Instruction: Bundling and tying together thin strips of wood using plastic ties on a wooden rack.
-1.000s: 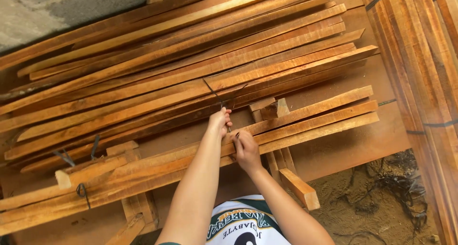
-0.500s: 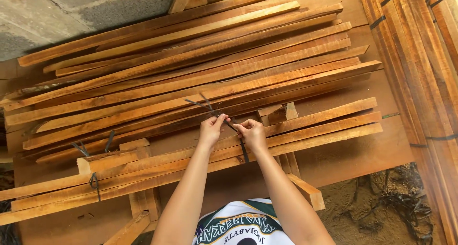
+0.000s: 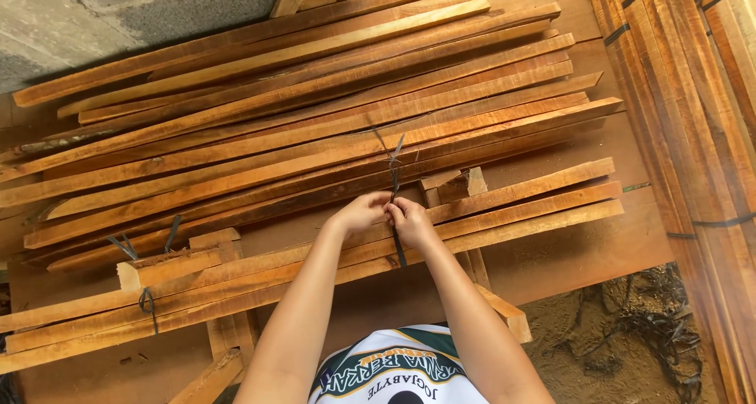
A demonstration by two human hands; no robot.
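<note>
A dark strap (image 3: 394, 168) was pinched by both hands, its 2 loose ends sticking up above a bundle of 3 slats (image 3: 504, 211) on the surface (image 3: 598, 246). The left hand (image 3: 361, 212) and right hand (image 3: 409, 219) touched, each clenched on the strap. A larger slat pile (image 3: 299, 113) lay beyond.

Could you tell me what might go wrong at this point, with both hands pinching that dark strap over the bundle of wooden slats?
The left hand and right hand pinch the dark strap close together, so a slip could perhaps loosen it. The bundled slats have rough sawn edges beside the fingers, so splinters seem possible. The loose slats behind lie unevenly stacked and might slide if bumped.
</note>
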